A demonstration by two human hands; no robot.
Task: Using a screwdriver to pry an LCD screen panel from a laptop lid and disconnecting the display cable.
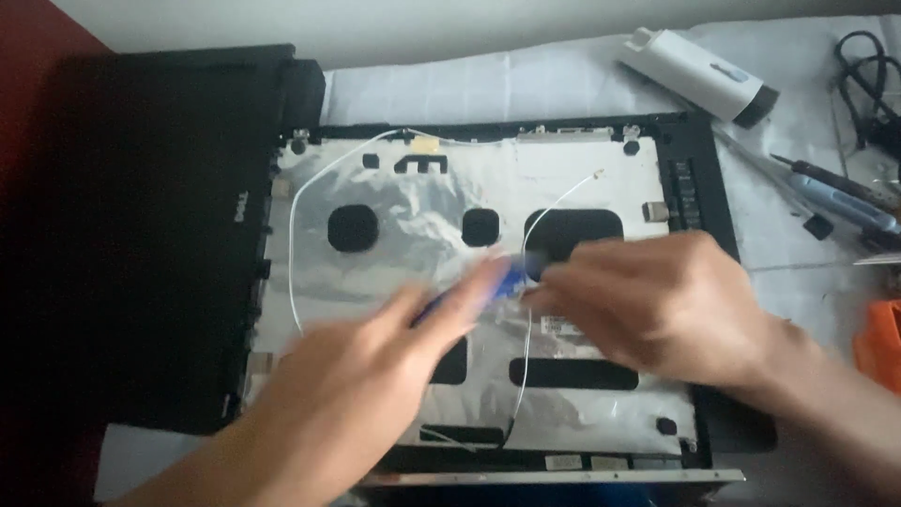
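Screwdriver [502, 279], blue-handled and blurred, lies between the two hands over the middle of the opened laptop lid [469, 188]. The left hand [375, 366] reaches up from the lower left, its fingers stretched along the handle; the blur hides whether they close round it, so I cannot tell its grip. The right hand [657, 300] comes in from the right with fingers curled and the tips pinched close at the tool's upper end — whether they clasp the tool itself or something small beside it cannot be told.

Under the hands the lid's inner face is covered in silver foil [422, 211] with black cut-outs, round and oblong. A thin white wire [293, 244] loops down the left side of the foil, and another runs from the upper right down past the right hand's fingertips.

Just left of the lid, touching its edge, lies a black laptop body [141, 235]. On the white cloth [798, 253] at the upper right rest a white cylindrical tool [699, 75] with a dark tip, a second blue-handled screwdriver [840, 202] and a black cable [868, 75] — an orange object [880, 343] shows at the right edge.
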